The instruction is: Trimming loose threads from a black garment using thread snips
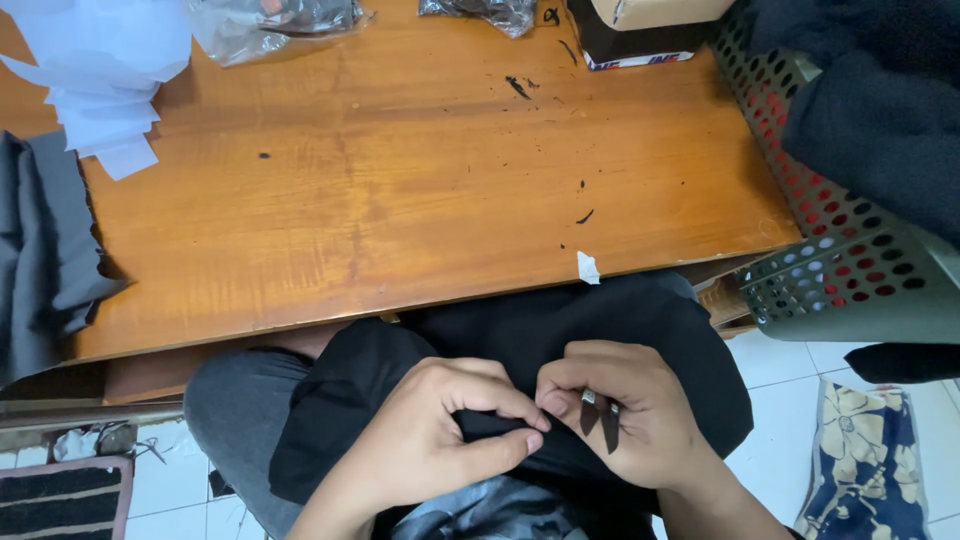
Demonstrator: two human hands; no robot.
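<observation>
While the person sits low behind the wooden desk (pixel 400 180), most of the work happens in the lap, below its near edge. Ahead of both hands the desk carries white paper sheets (pixel 100 70) far left, crinkled clear plastic bags (pixel 270 20), a dark box (pixel 630 40) and scattered black thread scraps. To the right of the hands, a perforated metal basket (pixel 840 270) holds dark cloth. Left of the hands, grey fabric (pixel 40 250) hangs off the desk's end.

Black garment (pixel 600 330): draped across the lap, directly under both hands, bunched between them.

Left hand (pixel 440 440): thumb and forefinger closed on a fold of the black garment, pinching it tight.

Right hand (pixel 630 410): fingers wrapped around small thread snips (pixel 600 415), blades pointing down, tips just beside the left thumb.

Judgement: trimming here goes best with the fold kept taut and raised, blade tips kept off the cloth itself, and only the loose thread caught. Black on black gives poor contrast.
</observation>
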